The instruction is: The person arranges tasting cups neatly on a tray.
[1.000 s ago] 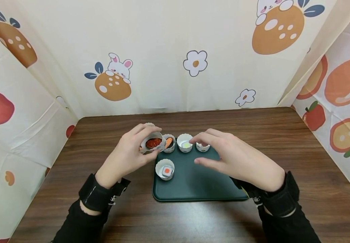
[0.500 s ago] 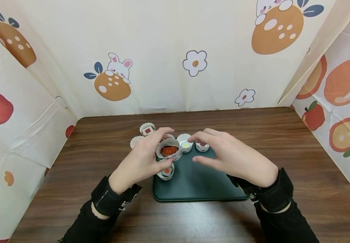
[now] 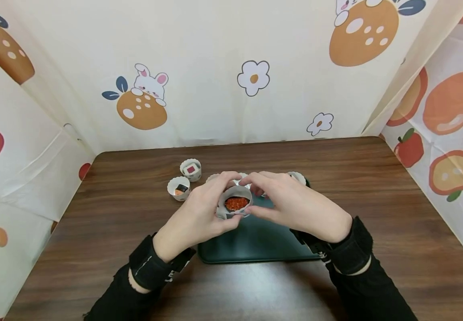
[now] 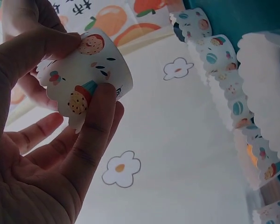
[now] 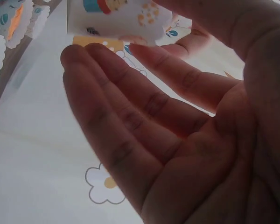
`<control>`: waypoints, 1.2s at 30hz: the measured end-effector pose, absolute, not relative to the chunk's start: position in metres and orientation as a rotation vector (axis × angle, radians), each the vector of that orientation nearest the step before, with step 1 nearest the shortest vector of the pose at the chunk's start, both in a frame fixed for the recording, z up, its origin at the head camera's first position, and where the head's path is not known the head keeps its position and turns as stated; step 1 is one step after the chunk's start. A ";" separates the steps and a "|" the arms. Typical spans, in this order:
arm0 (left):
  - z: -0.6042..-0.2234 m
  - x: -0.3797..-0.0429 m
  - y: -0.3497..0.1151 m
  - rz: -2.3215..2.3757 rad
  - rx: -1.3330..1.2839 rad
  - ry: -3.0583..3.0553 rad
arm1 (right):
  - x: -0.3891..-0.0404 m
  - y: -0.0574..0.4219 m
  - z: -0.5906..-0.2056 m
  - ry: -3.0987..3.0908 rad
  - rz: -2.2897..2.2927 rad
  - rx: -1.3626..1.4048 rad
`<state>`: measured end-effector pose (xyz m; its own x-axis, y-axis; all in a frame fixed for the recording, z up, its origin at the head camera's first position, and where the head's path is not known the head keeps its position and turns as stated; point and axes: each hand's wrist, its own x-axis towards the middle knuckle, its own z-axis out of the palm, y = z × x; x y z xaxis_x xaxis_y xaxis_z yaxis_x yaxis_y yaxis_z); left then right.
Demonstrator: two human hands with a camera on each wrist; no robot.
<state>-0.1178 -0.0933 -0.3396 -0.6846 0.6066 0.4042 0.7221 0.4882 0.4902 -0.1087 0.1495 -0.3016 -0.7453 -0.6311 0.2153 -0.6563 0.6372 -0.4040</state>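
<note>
My left hand [image 3: 195,211] holds a scalloped paper baking cup [image 3: 237,191] between thumb and fingers, above the dark green tray [image 3: 255,245]. Inside the cup lies a red-orange piece [image 3: 236,204] that looks like roe sushi. In the left wrist view, the printed side of the cup [image 4: 102,65] faces me. My right hand [image 3: 297,203] is at the cup's right side, its thumb by the rim; whether it touches is unclear. The right wrist view has its fingers [image 5: 121,116] fairly straight below the cup. Several cups on the tray are mostly hidden behind my hands.
Left of the tray, a cup [image 3: 190,169] with a white and dark-red piece stands behind another cup [image 3: 179,188] with an orange and black piece. A further cup [image 3: 297,177] shows beyond my right hand. Printed cloth [image 3: 215,89] hangs behind the wooden table [image 3: 127,200].
My left hand has carried the cup rightward from the tray's left side to over the tray. My right hand has shifted slightly left, up to the cup. The head view has shifted slightly.
</note>
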 end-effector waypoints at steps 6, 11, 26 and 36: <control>-0.343 -0.116 -0.092 -1.013 -1.117 -2.535 | -0.109 0.148 -0.301 -2.806 0.731 1.087; -0.346 -0.115 -0.091 -1.057 -1.116 -2.511 | -0.109 0.147 -0.302 -2.809 0.741 1.077; -0.347 -0.116 -0.094 -1.093 -1.073 -2.554 | -0.112 0.147 -0.305 -2.796 0.751 1.089; -0.348 -0.115 -0.095 -1.092 -1.054 -2.522 | -0.115 0.145 -0.307 -2.805 0.752 1.094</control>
